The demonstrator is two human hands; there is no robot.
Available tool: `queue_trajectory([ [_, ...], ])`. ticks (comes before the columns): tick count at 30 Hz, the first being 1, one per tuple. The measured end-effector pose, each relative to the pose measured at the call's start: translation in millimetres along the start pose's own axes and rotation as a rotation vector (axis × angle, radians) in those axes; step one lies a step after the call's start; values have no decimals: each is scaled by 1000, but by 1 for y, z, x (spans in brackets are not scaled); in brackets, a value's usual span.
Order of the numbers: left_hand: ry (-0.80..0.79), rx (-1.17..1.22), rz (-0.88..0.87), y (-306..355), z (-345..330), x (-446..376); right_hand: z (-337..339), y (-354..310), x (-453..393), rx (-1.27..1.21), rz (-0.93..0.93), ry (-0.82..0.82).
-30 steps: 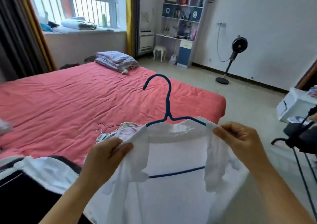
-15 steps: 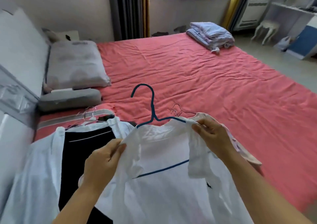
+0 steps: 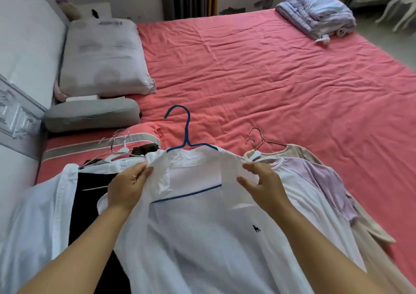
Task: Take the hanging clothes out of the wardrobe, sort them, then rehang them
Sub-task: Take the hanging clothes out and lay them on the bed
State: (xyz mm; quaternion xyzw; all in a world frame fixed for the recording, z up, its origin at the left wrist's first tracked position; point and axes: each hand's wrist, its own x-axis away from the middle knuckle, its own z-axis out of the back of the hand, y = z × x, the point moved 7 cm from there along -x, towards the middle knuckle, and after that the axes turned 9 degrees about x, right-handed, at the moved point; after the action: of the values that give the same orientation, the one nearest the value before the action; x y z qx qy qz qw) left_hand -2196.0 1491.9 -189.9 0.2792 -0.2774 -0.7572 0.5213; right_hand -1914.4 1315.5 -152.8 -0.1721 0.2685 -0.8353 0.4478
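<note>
- Pinching the left shoulder seam of the white shirt (image 3: 202, 237), the left hand (image 3: 128, 185) has thumb and fingers curled round the fabric.
- Over the opposite shoulder the right hand (image 3: 263, 185) has its fingers spread and loose; whether the fingertips touch the cloth or hover just above it is hard to tell.
- That shirt sits on a blue hanger (image 3: 182, 133), hook pointing up the bed (image 3: 270, 79), and lies low over the near edge between two groups of clothes.
- On the left lie a white garment (image 3: 33, 215) and a black garment (image 3: 94, 203) on pale hangers (image 3: 119, 147).
- On the right lie a lilac top (image 3: 324, 181) and a beige garment (image 3: 299, 151) on thin metal hangers (image 3: 258, 140).
- Judging by this layout, removal from the wardrobe looks largely done and sorting is under way, this shirt being placed between piles.
- Rehanging is all still ahead; the wardrobe is out of view.
- A folded blanket (image 3: 315, 14) and pillows (image 3: 101, 57) occupy the far side of the bed.
</note>
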Motion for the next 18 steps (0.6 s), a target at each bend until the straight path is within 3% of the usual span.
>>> queue_trajectory([
  [2, -62, -6, 100, -31, -21, -4, -9, 12, 7, 22, -15, -26],
  [7, -259, -413, 337, -80, -55, 2, -17, 37, 27, 58, -71, -99],
  [13, -216, -327, 166, -27, -68, 25, 5, 42, 50, 16, -109, -60],
  [18, -352, -156, 73, 47, -75, 62, 39, 38, 84, -44, -128, -15],
])
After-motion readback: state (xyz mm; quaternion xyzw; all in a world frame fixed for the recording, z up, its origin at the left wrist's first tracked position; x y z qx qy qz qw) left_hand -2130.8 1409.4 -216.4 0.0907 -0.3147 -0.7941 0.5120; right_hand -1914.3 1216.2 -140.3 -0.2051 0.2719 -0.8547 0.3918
